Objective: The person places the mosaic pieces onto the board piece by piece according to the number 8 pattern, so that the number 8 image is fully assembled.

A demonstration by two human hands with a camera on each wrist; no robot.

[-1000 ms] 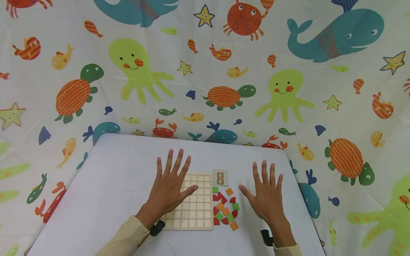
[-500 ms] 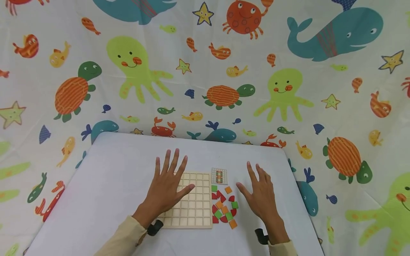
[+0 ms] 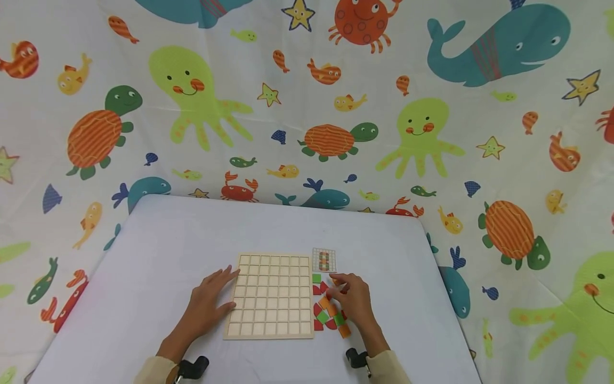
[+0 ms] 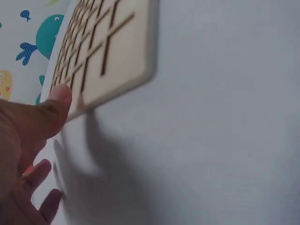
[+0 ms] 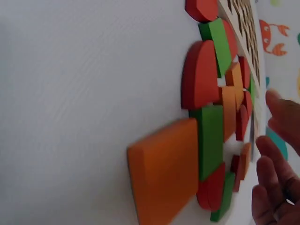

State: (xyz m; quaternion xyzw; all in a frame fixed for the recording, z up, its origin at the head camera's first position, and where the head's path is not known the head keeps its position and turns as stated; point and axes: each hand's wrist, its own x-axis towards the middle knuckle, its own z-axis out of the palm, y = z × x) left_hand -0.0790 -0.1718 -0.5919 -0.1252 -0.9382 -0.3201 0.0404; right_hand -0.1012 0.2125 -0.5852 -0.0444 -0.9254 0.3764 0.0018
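A pale wooden grid board [image 3: 269, 292] lies flat on the white table, its square cells holding no pieces. My left hand [image 3: 203, 308] is at its left edge, thumb and fingertips right at the rim; in the left wrist view the thumb [image 4: 61, 101] overlaps the board's edge. On the board's right lie several loose pieces: orange squares, green squares [image 5: 211, 140] and red rounded pieces [image 5: 199, 75]. My right hand [image 3: 357, 303] is over them with bent fingers, thumb and fingertips apart. In the right wrist view its fingers [image 5: 272, 187] hold nothing.
A small card [image 3: 324, 260] printed with a grid and a coloured pattern lies behind the pieces, beside the board's far right corner. White cloth covers the table [image 3: 182, 229]. Behind it hangs a curtain [image 3: 297, 80] with sea animals.
Both hands have come down from spread above the table. The left has moved left off the board to its edge; the right has moved left over the pieces, its fingers bending.
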